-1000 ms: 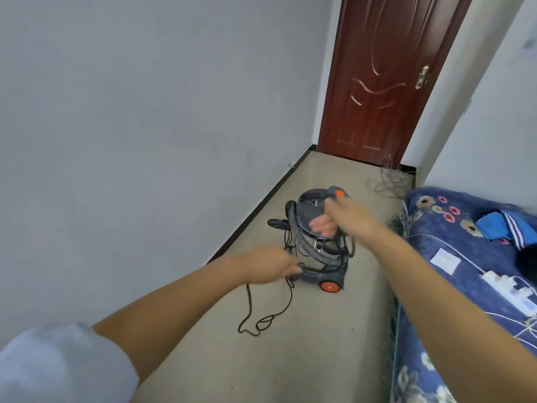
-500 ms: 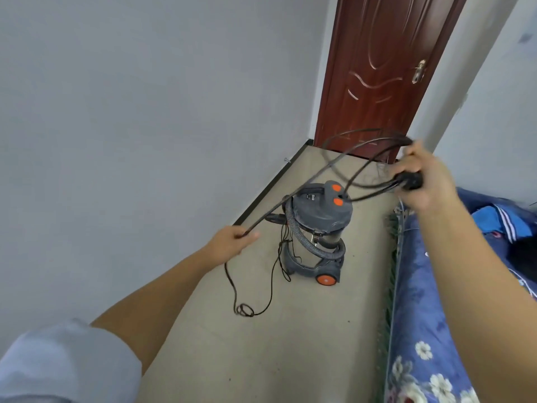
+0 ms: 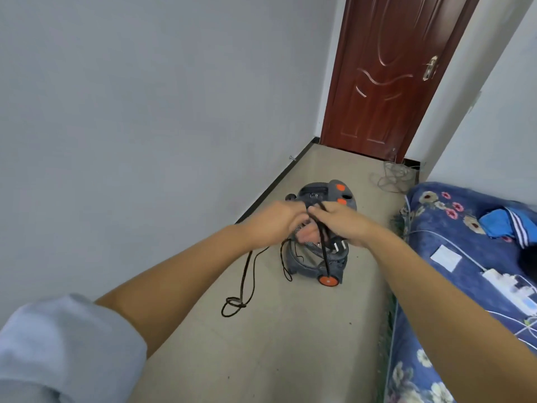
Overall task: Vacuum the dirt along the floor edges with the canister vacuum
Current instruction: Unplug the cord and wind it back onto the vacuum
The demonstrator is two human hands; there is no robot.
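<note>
In the head view my left hand (image 3: 274,222) and right hand (image 3: 343,225) both clench the limp black cord (image 3: 250,274) at frame centre, above the canister vacuum (image 3: 319,257) on the floor. The canister looks heavy; I'd lift by its top handle.

Both arms outstretched, left hand (image 3: 273,223) and right hand (image 3: 343,225) touching, fingers curled.

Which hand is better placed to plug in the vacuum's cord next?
Right, probably. The right hand holds the cord beside its plug, nearest the power strip on the bed.
</note>
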